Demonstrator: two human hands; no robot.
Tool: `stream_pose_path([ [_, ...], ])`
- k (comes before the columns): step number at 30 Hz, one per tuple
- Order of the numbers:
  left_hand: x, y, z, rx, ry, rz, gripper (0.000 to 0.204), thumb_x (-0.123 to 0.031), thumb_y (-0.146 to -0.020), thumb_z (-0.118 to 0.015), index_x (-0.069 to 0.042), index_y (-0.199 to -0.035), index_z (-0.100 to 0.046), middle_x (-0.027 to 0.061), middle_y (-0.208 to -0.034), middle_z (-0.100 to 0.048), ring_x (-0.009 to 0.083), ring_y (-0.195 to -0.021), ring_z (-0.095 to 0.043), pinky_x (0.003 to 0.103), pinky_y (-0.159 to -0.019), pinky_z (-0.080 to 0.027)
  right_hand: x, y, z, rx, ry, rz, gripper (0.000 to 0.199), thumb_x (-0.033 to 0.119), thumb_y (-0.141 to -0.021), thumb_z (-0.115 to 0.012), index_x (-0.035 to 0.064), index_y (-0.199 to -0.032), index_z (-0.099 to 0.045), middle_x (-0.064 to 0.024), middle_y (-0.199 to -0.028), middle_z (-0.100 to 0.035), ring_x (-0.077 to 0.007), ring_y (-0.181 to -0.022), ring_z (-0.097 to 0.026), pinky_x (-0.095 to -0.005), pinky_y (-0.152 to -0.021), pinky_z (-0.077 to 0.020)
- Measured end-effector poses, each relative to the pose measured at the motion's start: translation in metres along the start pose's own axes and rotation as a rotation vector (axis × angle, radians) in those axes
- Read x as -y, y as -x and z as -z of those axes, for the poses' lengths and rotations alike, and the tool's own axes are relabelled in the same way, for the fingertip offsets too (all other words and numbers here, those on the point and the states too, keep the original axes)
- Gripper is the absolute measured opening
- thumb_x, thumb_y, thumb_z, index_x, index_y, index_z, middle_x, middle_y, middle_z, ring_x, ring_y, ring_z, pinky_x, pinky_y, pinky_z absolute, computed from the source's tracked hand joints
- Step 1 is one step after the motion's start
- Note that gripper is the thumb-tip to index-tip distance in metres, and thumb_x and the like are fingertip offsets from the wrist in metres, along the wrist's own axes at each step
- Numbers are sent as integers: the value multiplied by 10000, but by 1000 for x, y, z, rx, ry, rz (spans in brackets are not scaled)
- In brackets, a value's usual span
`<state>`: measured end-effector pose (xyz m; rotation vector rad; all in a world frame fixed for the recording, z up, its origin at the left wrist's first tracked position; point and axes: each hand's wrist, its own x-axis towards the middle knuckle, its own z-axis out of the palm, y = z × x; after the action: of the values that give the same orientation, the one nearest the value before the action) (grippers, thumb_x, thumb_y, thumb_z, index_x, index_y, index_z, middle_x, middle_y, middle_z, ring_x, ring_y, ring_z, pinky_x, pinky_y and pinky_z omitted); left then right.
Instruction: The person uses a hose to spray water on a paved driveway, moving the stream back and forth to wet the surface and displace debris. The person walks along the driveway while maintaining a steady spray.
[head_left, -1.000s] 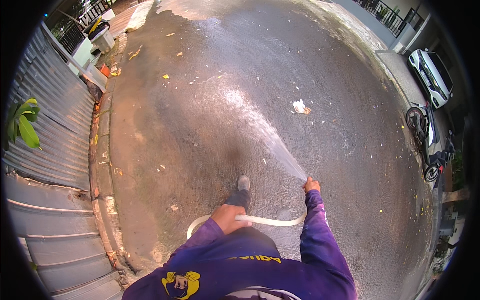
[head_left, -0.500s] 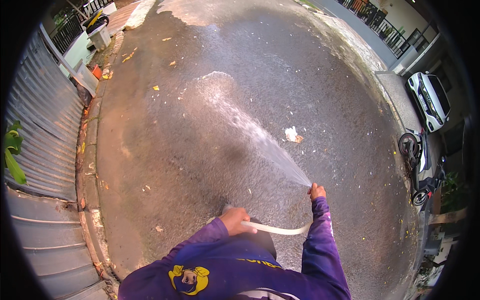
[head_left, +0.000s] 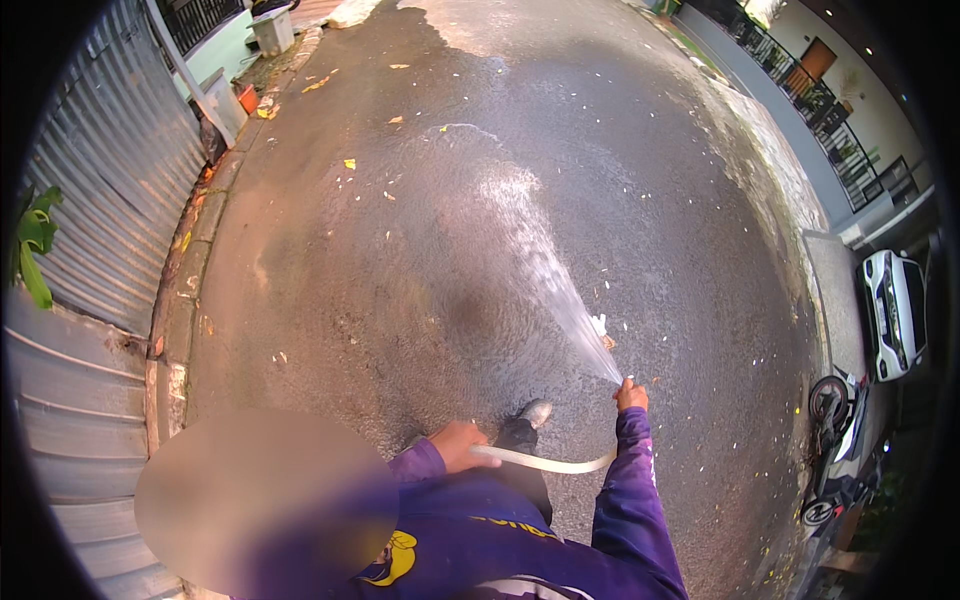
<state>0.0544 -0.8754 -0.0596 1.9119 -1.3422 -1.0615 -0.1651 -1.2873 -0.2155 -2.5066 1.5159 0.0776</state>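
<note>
I've got the corrugated fence [head_left: 115, 190] well left of the left hand [head_left: 460, 446], and that hand is gripping the pale hose [head_left: 550, 464], which bows rightward to the right sleeve [head_left: 632, 500]. A shoe [head_left: 537, 411] shows between the hands. Now the right hand [head_left: 630, 394]: closed round the hose's end, water [head_left: 545, 270] fanning ahead and leftward! Well right of it, a motorcycle [head_left: 838, 440].

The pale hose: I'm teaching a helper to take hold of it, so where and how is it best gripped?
Probably best on the bare stretch of the pale hose between the left hand and the right sleeve, from above, with a grip wrapped crosswise. That stretch is slender, gently curved and uncovered from above, while its ends pass out of sight at hand and sleeve.
</note>
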Motion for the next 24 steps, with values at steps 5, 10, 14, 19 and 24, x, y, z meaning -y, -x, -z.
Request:
stream_pose_path([
  [5, -43, -62, -18, -184, 18, 97, 608, -644, -857, -641, -41, -782, -669, 183, -795, -621, 389, -783, -647, 478, -705, -490, -1, -132, 16, -30, 113, 280, 211, 279, -835, -694, 113, -931, -604, -220, -848, -682, -412, -761, -679, -508, -690, -558],
  [10, -115, -108, -10, -329, 101, 325, 625, -674, -852, -630, -58, -749, -653, 162, -669, -619, 384, -682, -651, 487, -651, -481, 26, -234, 52, -33, -35, 385, 368, 374, -894, -544, 81, -696, -647, -179, -753, -674, -322, -638, -676, -451, -606, -543],
  [14, -142, -142, -5, -398, 118, 405, 601, -666, -840, -651, -78, -715, -645, 139, -638, -612, 364, -645, -643, 468, -616, -464, 9, -317, 41, -63, -429, 245, 516, 398, -894, -451, 26, -576, -614, -118, -449, -488, -233, -386, -508, -392, -434, -438],
  [19, -142, -175, -7, -505, 162, 465, 557, -644, -819, -689, -97, -725, -663, 121, -644, -622, 353, -647, -646, 458, -591, -452, 46, -336, 44, 251, -409, -2, 467, 380, -885, -451, 38, -680, -692, -184, -641, -618, -315, -586, -622, -423, -585, -493],
  [24, -160, -221, 25, -474, 181, 458, 504, -611, -807, -715, -109, -771, -703, 118, -651, -635, 347, -653, -654, 463, -578, -448, 43, -358, 65, 416, -478, -22, 454, 299, -897, -432, -35, -729, -689, -155, -574, -612, -256, -434, -545, -426, -467, -454],
])
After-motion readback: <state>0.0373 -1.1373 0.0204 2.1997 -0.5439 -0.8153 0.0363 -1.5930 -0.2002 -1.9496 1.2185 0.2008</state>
